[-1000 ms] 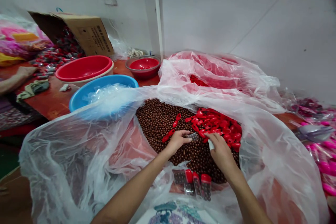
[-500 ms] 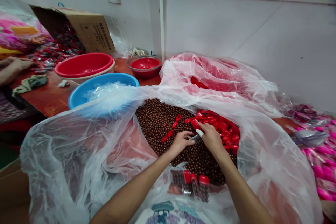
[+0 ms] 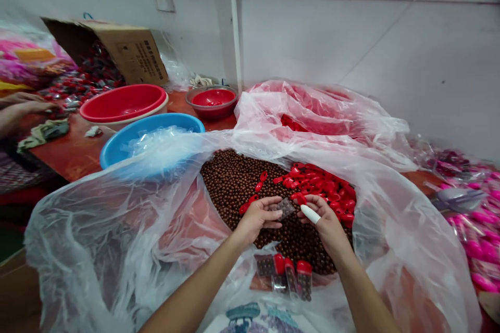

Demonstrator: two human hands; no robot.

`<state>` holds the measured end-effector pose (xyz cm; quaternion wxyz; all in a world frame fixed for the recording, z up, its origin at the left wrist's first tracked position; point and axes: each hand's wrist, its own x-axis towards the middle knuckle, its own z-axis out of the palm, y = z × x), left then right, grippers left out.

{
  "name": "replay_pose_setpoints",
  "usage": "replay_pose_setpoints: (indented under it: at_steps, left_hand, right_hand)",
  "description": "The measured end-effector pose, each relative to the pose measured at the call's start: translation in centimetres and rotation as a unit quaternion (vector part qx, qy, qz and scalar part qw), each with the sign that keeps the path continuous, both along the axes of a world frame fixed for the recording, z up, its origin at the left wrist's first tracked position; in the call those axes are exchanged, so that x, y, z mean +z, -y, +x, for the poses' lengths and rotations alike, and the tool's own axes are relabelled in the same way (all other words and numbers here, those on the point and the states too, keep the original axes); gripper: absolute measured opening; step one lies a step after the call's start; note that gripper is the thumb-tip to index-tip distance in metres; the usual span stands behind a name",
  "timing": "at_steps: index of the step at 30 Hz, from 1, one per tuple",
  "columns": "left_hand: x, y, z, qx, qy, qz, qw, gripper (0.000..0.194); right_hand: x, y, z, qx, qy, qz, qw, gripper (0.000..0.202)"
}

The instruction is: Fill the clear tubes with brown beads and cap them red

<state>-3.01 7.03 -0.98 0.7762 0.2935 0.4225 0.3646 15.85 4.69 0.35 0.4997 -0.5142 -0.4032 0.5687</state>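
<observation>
My left hand [image 3: 260,217] grips a small clear container [image 3: 284,208] with brown balls showing inside. Facing it, my right hand [image 3: 322,218], with a white cover on one finger, pinches a red cap [image 3: 300,198] close to the container's end. Both hands are over a heap of brown balls [image 3: 238,171] lying in an opened plastic bag. Red caps [image 3: 332,187] are piled on the heap's right side, and a few others lie at its left. Several filled containers with red caps [image 3: 303,277] rest at the heap's near edge.
Behind on the left are a blue basin [image 3: 113,148], a red basin [image 3: 123,101] and a cardboard box [image 3: 135,57]. A smaller bowl [image 3: 213,109] stands near the wall. Another person's hand [image 3: 23,106] is at far left. Pink items [image 3: 478,242] lie at far right.
My right hand has drawn back from the red pile with a red cap. My left hand has shifted slightly left, and the container now shows brown balls inside. The view has shifted slightly.
</observation>
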Motion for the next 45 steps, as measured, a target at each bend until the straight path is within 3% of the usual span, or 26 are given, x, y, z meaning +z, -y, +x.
replay_pose_setpoints:
  at_steps: [4, 9, 15, 18, 23, 28, 32, 36, 39, 41, 45]
  left_hand:
    - [0.5, 1.5, 0.4, 0.035, 0.007, -0.014, 0.999, 0.04]
    - [1.1, 2.5, 0.4, 0.058, 0.006, 0.001, 0.998, 0.042]
    - [1.7, 3.2, 1.2, 0.088, 0.015, 0.001, 0.996, 0.042]
    - [1.8, 3.8, 1.7, 0.105, 0.015, -0.005, 0.994, 0.039]
    - [2.0, 4.5, 1.9, 0.104, 0.033, -0.004, 0.994, 0.036]
    - [1.7, 4.9, 2.2, 0.134, 0.026, 0.004, 0.991, 0.036]
    - [1.1, 5.4, 2.4, 0.136, 0.034, -0.006, 0.99, 0.032]
    - [1.0, 5.6, 1.9, 0.121, 0.032, 0.027, 0.992, 0.035]
    - [1.3, 5.2, 1.3, 0.095, 0.024, 0.048, 0.994, 0.047]
    - [1.4, 5.0, 1.0, 0.071, 0.01, 0.058, 0.996, 0.052]
    - [1.4, 4.8, 0.8, 0.047, -0.017, 0.089, 0.995, 0.05]
  right_hand:
    - [0.0, 0.6, -0.8, 0.029, 0.123, 0.085, 0.988, 0.036]
    - [0.2, 1.7, -0.8, 0.087, 0.303, 0.209, 0.926, 0.039]
    - [-0.8, 2.8, -1.7, 0.058, 0.421, 0.282, 0.86, 0.066]
    - [-1.3, 3.2, -2.0, 0.038, 0.444, 0.292, 0.846, 0.071]
    - [-0.9, 3.7, -1.7, 0.063, 0.401, 0.274, 0.872, 0.054]
    - [-0.9, 3.9, -1.9, 0.057, 0.387, 0.254, 0.884, 0.066]
    - [-0.9, 4.0, -2.1, 0.074, 0.369, 0.27, 0.886, 0.054]
    - [0.3, 3.8, -1.3, 0.12, 0.345, 0.275, 0.889, 0.048]
    - [1.2, 3.7, -0.5, 0.161, 0.307, 0.224, 0.911, 0.04]
    - [1.2, 3.6, -0.1, 0.132, 0.261, 0.164, 0.942, 0.037]
    - [0.1, 3.7, -0.3, 0.008, 0.124, 0.077, 0.989, 0.043]
